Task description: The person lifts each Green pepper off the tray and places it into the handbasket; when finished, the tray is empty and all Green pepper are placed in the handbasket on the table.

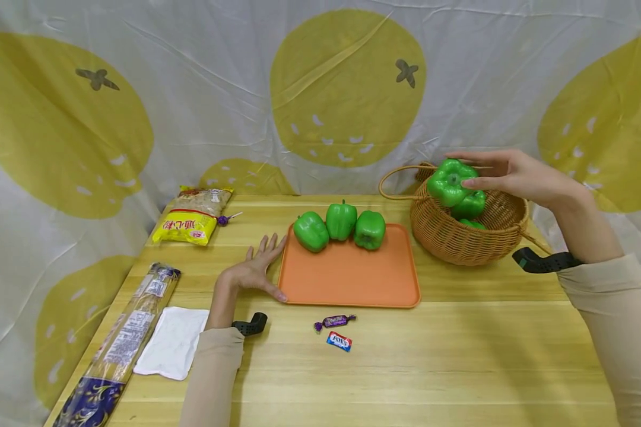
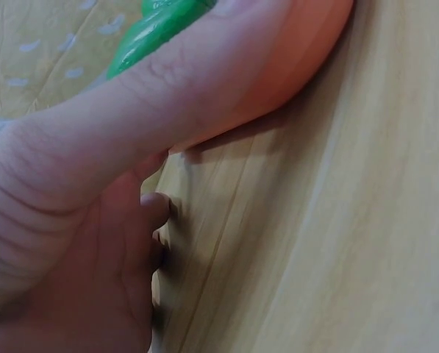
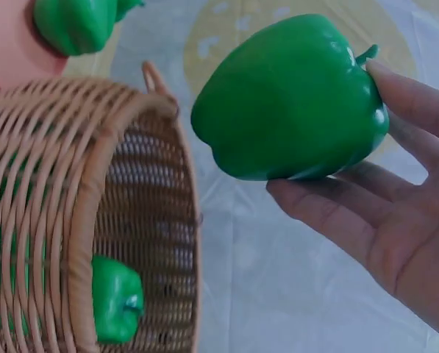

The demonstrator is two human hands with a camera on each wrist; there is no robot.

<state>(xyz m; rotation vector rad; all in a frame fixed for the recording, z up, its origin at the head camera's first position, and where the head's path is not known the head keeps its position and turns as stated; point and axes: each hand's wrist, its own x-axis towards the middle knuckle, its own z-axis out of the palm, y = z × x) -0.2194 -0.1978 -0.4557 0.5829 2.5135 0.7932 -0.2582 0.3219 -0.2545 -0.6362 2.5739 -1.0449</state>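
Observation:
My right hand [image 1: 504,172] grips a green bell pepper [image 1: 448,182] between thumb and fingers, above the rim of a wicker basket [image 1: 448,243]. In the right wrist view the same pepper [image 3: 293,103] is held clear of the basket [image 3: 87,184], where another pepper [image 3: 116,300] lies inside. An orange tray [image 1: 347,276] bears three green bell peppers [image 1: 342,220] along its far edge. At the tray's left edge my left hand [image 1: 253,270] is spread, fingers extended, with the thumb at the near left corner. The left wrist view has the thumb [image 2: 145,110] lying against the tray's side [image 2: 293,73].
Two wrapped candies, one purple [image 1: 335,321] and one red and blue [image 1: 339,341], lie in front of the tray. On the left are a yellow food bag [image 1: 192,216], a lollipop [image 1: 224,220], a long noodle packet [image 1: 123,338] and a white packet [image 1: 173,343]. A printed curtain [image 1: 347,89] hangs behind.

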